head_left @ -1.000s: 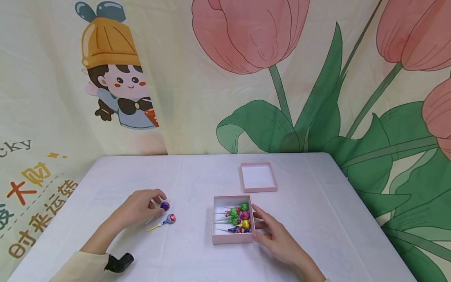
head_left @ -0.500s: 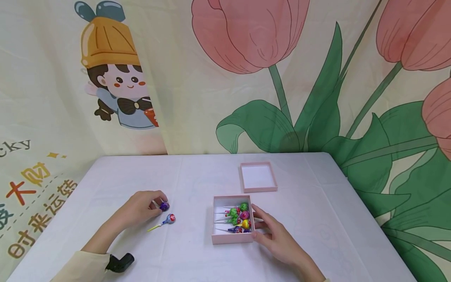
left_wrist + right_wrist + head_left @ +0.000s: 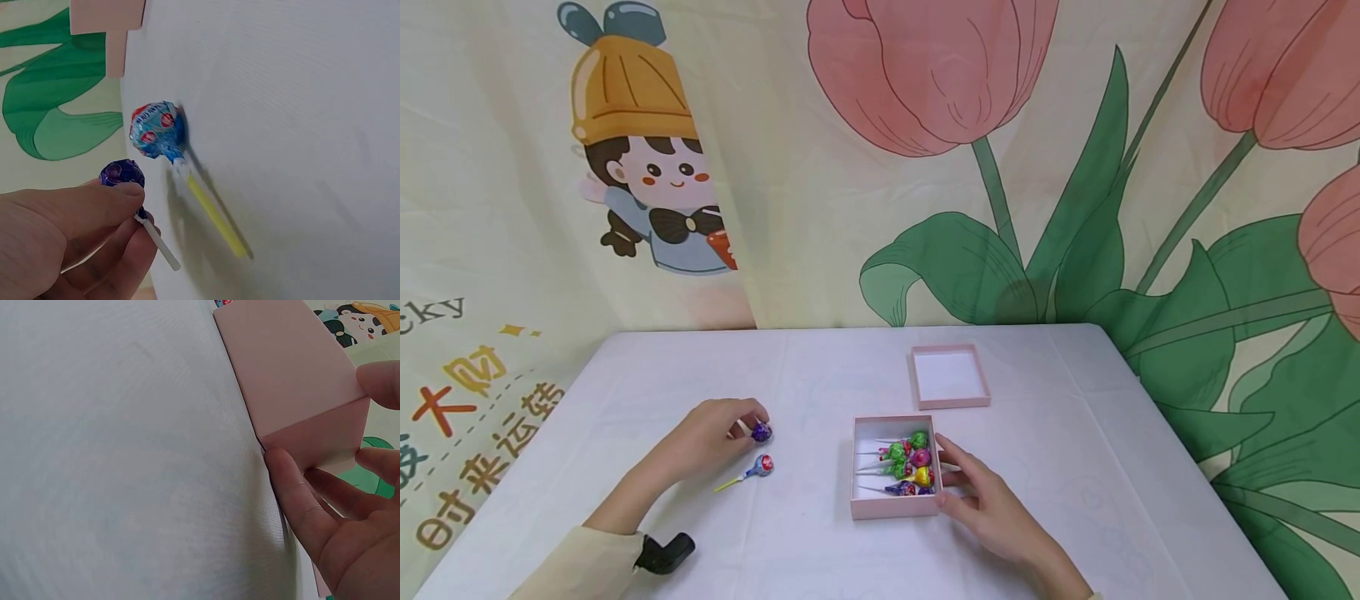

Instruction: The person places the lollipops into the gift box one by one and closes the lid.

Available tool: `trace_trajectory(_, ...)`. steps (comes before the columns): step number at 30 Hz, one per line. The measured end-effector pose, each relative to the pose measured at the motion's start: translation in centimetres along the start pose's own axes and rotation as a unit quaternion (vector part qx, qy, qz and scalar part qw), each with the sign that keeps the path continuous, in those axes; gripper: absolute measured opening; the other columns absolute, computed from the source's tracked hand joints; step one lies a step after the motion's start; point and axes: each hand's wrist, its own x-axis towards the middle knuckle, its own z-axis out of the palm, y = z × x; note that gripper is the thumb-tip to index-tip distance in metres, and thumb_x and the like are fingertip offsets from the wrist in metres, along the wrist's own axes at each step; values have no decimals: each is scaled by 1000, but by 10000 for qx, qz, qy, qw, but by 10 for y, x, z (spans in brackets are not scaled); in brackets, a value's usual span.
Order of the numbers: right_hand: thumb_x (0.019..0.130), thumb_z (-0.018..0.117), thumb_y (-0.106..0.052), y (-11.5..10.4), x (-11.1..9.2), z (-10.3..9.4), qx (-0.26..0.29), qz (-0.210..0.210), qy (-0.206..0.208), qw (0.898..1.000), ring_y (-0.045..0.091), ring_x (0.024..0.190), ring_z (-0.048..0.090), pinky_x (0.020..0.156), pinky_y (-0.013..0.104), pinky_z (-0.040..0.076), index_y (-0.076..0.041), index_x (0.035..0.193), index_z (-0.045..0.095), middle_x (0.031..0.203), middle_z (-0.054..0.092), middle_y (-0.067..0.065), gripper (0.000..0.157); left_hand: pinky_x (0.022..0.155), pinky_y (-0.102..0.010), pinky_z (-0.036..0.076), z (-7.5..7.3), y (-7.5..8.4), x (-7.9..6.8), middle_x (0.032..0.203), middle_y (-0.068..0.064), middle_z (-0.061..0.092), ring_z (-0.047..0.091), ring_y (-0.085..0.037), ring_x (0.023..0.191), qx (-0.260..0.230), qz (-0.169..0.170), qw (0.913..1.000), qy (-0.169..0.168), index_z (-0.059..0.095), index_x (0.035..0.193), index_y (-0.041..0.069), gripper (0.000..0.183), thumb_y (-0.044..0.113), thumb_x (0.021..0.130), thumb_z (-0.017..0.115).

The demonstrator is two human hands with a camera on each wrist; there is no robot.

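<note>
My left hand (image 3: 718,437) pinches a lollipop in a shiny purple wrapper (image 3: 762,432) between thumb and fingers. In the left wrist view its white stick (image 3: 161,247) points down past the fingers. Just nearer to me lies a blue-and-red lollipop (image 3: 764,465) with a yellow stick, flat on the table. My right hand (image 3: 992,508) rests its fingertips and thumb against the right wall of a pink box (image 3: 895,508), fingers spread along that side. Inside the box lie several lollipops (image 3: 898,470) in green, pink, yellow and dark wrappers, heads to the right.
Behind the box lies a pink-rimmed lid (image 3: 953,401), its white inside facing up. A white cloth covers the table (image 3: 805,550), and a printed backdrop with tulips (image 3: 932,75) hangs along the far edge. A black wrist mount (image 3: 664,554) sticks out from my left sleeve.
My left hand has lifted the purple lollipop slightly and carried it a little to the right. The right hand, the box and the blue-and-red lollipop stay where they were.
</note>
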Motion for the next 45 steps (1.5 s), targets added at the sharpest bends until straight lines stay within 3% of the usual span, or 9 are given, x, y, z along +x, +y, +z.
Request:
trace_trajectory(9, 102, 73, -26, 0, 0, 0, -21, 3, 11, 10000, 30, 132, 61, 100, 35, 58, -28, 167, 35, 159, 49, 15, 75, 78, -29, 58, -6, 44, 17, 106, 8, 74, 65, -7, 87, -146, 297, 9995, 10, 73, 115, 15, 30, 0, 91, 81)
trace_trajectory(19, 102, 73, -27, 0, 0, 0, 5, 26, 14, 10000, 31, 132, 61, 101, 40, 58, -29, 167, 35, 160, 49, 16, 76, 77, -28, 58, -5, 93, 38, 104, 9, 74, 66, -8, 88, -237, 817, 9964, -17, 72, 116, 16, 30, -1, 92, 79)
trace_trajectory(27, 102, 72, -26, 0, 0, 1, 6, -18, -17, 10000, 31, 132, 61, 101, 41, 58, -28, 167, 34, 160, 49, 16, 75, 76, -25, 58, 1, 126, 45, 106, 8, 74, 66, -9, 90, -375, 1122, 9929, -99, 73, 119, 15, 31, 0, 93, 80)
trace_trajectory(39, 102, 72, -30, 3, 0, 0, -83, 54, 9, 10000, 31, 131, 62, 101, 39, 58, -30, 167, 33, 159, 49, 15, 76, 81, -24, 60, 18, 161, 56, 109, 6, 72, 68, -9, 95, -543, 1524, 9862, -337, 73, 123, 16, 33, 3, 94, 80)
trace_trajectory(45, 103, 71, -29, 4, 0, 0, -14, -69, -36, 10000, 33, 132, 61, 99, 32, 57, -27, 168, 32, 160, 48, 18, 76, 81, -25, 59, 31, 169, 60, 107, 6, 72, 65, -10, 92, -565, 1684, 9831, -445, 74, 120, 17, 31, 3, 93, 81)
